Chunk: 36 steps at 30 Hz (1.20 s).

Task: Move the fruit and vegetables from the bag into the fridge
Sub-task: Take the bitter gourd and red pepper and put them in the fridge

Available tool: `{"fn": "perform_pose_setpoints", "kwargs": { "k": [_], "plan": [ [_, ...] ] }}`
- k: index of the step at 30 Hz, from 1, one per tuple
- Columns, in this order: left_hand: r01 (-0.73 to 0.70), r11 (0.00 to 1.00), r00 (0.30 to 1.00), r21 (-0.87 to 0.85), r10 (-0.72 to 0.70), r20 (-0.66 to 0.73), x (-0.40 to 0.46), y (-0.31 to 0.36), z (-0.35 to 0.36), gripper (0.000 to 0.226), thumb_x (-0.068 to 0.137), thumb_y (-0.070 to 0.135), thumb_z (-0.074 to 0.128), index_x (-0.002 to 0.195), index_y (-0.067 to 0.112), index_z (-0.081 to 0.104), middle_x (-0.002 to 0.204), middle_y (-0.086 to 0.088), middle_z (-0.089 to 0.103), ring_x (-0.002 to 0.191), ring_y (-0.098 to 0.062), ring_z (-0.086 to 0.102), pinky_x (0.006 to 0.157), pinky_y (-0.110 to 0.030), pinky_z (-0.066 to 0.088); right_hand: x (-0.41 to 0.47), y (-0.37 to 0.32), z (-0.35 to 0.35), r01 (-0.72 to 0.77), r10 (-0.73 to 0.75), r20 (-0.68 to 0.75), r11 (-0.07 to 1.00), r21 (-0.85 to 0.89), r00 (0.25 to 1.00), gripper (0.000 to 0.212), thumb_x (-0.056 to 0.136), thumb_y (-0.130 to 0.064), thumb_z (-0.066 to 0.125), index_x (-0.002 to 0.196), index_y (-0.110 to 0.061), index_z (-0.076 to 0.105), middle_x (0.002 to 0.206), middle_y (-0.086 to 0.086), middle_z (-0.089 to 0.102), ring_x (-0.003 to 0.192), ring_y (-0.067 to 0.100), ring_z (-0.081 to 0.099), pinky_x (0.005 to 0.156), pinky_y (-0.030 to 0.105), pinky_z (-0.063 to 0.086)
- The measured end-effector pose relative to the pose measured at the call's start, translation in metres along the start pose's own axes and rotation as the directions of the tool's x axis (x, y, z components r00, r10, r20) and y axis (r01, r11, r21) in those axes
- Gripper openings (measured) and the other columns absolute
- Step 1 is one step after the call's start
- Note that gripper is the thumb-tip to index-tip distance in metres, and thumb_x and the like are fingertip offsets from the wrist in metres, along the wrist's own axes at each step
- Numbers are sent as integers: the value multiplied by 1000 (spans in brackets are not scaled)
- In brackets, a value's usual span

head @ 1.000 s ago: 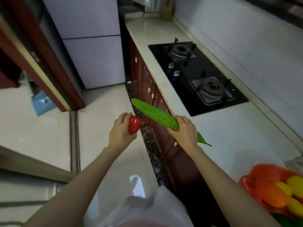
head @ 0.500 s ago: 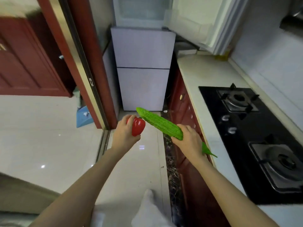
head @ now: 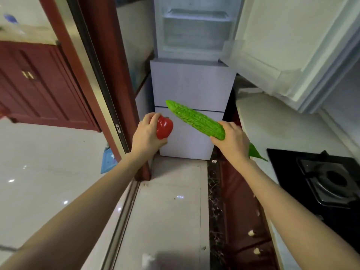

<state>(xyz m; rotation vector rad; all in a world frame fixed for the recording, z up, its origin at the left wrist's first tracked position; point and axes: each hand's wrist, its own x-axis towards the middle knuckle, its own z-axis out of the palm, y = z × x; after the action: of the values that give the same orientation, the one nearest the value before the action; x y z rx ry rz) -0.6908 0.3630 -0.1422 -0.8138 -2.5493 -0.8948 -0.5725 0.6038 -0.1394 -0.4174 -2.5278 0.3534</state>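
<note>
I am holding a red bell pepper (head: 164, 127) in my left hand (head: 147, 134), my fingers curling round its far side and my thumb pressing in under it, so that it is sitting out in front of me above the floor (head: 167, 211). In my right hand (head: 232, 141) I am gripping a bumpy green bitter gourd (head: 195, 120) near its lower end, fingers wrapping round it; its long body is slanting up and to the left, its tip passing just beside the pepper without touching, and its pointed tail is poking out below my wrist. Both are hanging in the air in front of the white fridge (head: 191, 106), whose upper compartment is standing open, showing pale shelves and a clear drawer, while its two lower doors are staying closed. The opened fridge door (head: 288, 51) is swinging out over the tabletop (head: 280, 125) on my right, where a black gas hob (head: 327, 180) is lying. A reddish door frame (head: 105, 78) is rising on my left.
</note>
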Motion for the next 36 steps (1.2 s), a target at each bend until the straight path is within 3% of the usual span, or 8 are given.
{"fn": "perform_pose_setpoints", "kwargs": {
  "k": [9, 14, 20, 23, 28, 36],
  "plan": [
    [-92, 996, 991, -15, 90, -104, 197, -35, 3, 79, 59, 20, 79, 130, 11, 46, 130, -12, 47, 107, -36, 52, 86, -43, 47, 188, -15, 29, 68, -78, -163, 996, -65, 984, 54, 72, -35, 74, 119, -15, 59, 103, 12, 64, 92, 34, 60, 70, 39, 46],
    [-133, 991, 984, -29, 129, -123, 299, -59, 7, 83, 58, 20, 80, 133, 12, 45, 133, -10, 46, 111, -35, 51, 85, -47, 49, 288, -31, 43, 4, -21, -226, 997, -77, 974, 54, 71, -37, 73, 120, -18, 59, 104, 12, 64, 96, 34, 59, 73, 40, 47],
    [-198, 980, 972, -34, 192, -137, 393, -78, 27, 81, 60, 21, 81, 133, 12, 45, 131, -11, 48, 111, -34, 52, 87, -44, 49, 370, -28, 73, 33, -53, -300, 997, -72, 952, 52, 70, -33, 75, 117, -16, 61, 99, 11, 64, 91, 34, 60, 69, 39, 47],
    [-193, 979, 970, -62, 181, -162, 440, -86, 38, 79, 62, 21, 80, 133, 13, 45, 132, -10, 47, 111, -34, 52, 86, -41, 47, 413, -21, 88, 31, -50, -319, 997, -66, 946, 50, 71, -34, 74, 117, -17, 61, 100, 9, 64, 92, 33, 60, 70, 39, 48],
    [-168, 980, 973, -109, 147, -176, 517, -87, 51, 79, 65, 19, 80, 134, 18, 42, 132, -6, 45, 113, -26, 49, 84, -26, 36, 495, -5, 103, 68, -84, -341, 996, -58, 936, 51, 71, -35, 74, 117, -18, 61, 101, 8, 64, 95, 32, 60, 73, 37, 47],
    [-178, 984, 955, -3, 172, -242, 644, -73, 79, 82, 63, 24, 81, 135, 17, 42, 129, -6, 46, 110, -27, 51, 83, -32, 41, 641, 12, 112, 168, -173, -392, 985, -47, 904, 50, 69, -32, 74, 115, -16, 63, 102, 8, 66, 96, 30, 60, 75, 36, 44]
  ]
}}
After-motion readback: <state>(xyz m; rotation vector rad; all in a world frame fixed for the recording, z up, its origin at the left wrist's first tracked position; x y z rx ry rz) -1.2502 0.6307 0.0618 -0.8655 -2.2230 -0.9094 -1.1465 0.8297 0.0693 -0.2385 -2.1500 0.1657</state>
